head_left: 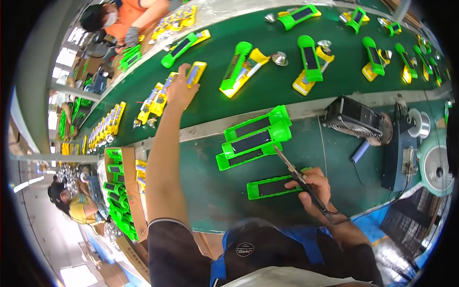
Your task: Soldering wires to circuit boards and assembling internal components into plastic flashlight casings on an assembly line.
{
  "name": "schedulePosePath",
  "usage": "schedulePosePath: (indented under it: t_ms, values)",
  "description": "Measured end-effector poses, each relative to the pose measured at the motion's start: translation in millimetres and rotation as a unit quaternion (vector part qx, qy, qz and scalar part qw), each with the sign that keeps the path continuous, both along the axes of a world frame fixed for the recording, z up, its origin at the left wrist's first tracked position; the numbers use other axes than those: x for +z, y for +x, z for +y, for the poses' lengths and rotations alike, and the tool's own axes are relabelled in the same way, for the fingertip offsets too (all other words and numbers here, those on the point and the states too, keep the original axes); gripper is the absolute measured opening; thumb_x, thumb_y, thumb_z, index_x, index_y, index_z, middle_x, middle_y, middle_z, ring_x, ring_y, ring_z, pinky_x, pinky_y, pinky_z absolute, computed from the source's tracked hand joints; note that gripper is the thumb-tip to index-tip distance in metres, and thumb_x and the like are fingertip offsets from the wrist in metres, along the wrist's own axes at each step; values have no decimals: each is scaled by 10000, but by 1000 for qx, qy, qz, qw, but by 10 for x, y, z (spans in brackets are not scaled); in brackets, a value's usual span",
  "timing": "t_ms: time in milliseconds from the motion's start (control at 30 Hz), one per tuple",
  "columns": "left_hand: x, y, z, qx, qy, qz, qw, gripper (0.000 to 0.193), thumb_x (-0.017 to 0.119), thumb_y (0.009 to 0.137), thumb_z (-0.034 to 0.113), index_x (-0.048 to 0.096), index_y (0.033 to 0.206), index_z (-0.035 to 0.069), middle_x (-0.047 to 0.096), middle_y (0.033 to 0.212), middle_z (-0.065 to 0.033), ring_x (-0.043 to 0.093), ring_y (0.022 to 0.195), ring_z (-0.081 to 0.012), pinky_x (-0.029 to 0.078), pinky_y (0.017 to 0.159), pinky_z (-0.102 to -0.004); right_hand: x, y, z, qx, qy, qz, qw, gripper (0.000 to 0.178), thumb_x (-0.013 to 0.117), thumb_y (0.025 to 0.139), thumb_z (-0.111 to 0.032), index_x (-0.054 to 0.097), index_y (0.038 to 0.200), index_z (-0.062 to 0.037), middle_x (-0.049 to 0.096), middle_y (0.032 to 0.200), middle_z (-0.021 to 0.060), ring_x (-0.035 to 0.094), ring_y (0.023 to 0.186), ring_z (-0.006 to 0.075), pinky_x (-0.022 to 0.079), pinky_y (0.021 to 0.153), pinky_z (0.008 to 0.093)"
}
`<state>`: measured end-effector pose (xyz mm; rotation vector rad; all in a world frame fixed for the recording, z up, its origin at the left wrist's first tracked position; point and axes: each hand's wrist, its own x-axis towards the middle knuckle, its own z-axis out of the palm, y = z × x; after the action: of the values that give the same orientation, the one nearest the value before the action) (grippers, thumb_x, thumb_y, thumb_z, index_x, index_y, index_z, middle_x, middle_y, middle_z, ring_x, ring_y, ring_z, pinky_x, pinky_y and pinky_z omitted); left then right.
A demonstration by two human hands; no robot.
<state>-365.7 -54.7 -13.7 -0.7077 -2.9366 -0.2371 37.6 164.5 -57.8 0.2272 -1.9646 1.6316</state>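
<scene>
Nearest, the right hand (316,187) is curled closed around a soldering iron (299,178), its tip pointing up and away toward the stacked shells; beneath that hand a single green shell (268,188) with a dark panel lies on the workbench (210,203). Just beyond, three more green shells (248,144) overlap, none with a yellow piece beside it, so these four look still to be paired. At the left, a carton (136,196) holds many more green shells. Farther out, the left hand (179,92) reaches over the belt (267,83), fingers part-bent around a yellow piece (196,74); whether it grips it I cannot tell. Leftward, rows of yellow pieces (155,101) lie without shells, presumably work left, while along the belt to the right green shells rest against yellow pieces (302,86) with silvery reflectors (279,59), seemingly done, though their wire joints are too small to judge
</scene>
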Motion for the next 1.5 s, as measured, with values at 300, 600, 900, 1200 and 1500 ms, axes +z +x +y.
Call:
schedulePosePath:
  t_ms: [300, 600, 900, 1200, 1500]
  values:
    - [357, 2328, -833, -97, 141, -176, 969, 519, 644, 886, 180, 448, 1366, 186, 528, 1085, -167, 597, 935, -300, 484, 810, -404, 47, -20, -32, -1, 65, 76, 995, 376, 661, 894, -285, 494, 1103, -22, 614, 943, 172, 611, 938, 333, 402, 984, 582]
    - [282, 3890, -197, 75, 484, -563, 666, 735, 565, 955, 185, 112, 1529, 110, 621, 1081, -189, 648, 927, -248, 518, 820, -321, 268, 442, 247, -62, 0, 60, 996, 297, 757, 737, -46, 574, 969, -22, 646, 860, 116, 593, 783, 240, 445, 747, 353]
    - [248, 3701, 1, -307, 203, -58, 928, 202, 655, 765, -23, 622, 959, 19, 601, 952, -116, 618, 821, -300, 524, 680, -350, 50, 1194, 341, 2, -372, -127, 920, 267, 606, 885, -223, 471, 993, -19, 555, 853, 112, 528, 722, 164, 440, 692, 292]
    - [-39, 3607, 239, -317, 315, -173, 878, 204, 738, 702, -34, 624, 861, 25, 606, 911, -87, 603, 789, -258, 502, 642, -333, 104, 1128, 348, 13, -376, -170, 911, 242, 577, 898, -198, 468, 1007, -11, 586, 871, 122, 542, 766, 151, 448, 754, 303]
    - [-51, 3766, 337, -218, 280, -58, 933, 237, 692, 631, -67, 565, 803, 36, 560, 966, -106, 590, 800, -275, 496, 675, -366, 242, 1076, 251, -28, -133, -215, 967, 143, 619, 866, -103, 535, 946, -19, 650, 697, 45, 627, 700, 102, 324, 1093, 505]
